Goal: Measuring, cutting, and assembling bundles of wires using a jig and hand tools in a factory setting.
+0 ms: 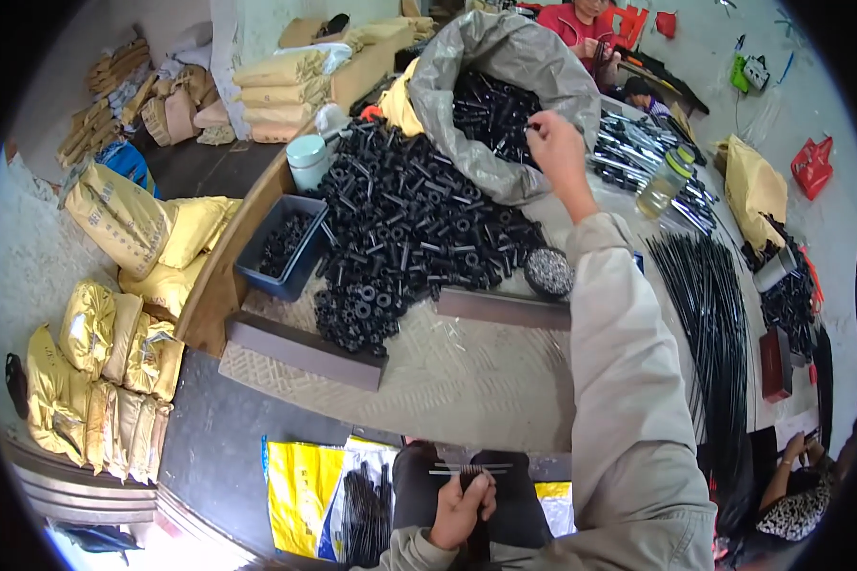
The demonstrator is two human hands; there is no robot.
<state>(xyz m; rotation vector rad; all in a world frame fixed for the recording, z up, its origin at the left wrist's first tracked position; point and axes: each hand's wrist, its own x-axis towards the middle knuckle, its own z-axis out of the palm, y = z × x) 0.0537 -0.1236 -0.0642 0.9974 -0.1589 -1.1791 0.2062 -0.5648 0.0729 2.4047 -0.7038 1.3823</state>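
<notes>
Low in the view, close to my lap, my left hand (460, 512) is closed around a bundle of thin dark rods (470, 472). Several thin silvery rods (444, 468) lie crosswise at its top. My right arm reaches far forward, and my right hand (557, 147) is above the rim of a big grey plastic bag (438, 71). Its fingers are pinched; a small dark piece seems to be at their tips, too small to make out. Inside the bag are glossy black parts (490, 109). A heap of black plastic parts (419, 214) covers the table beside it.
Left of the heap stand a blue bin (281, 276) and a pale green canister (307, 162). A round tub of small metal pieces (549, 272) lies near my sleeve. Long black rods (700, 314) and a jar (665, 183) are right. Another person (586, 29) sits at the far side.
</notes>
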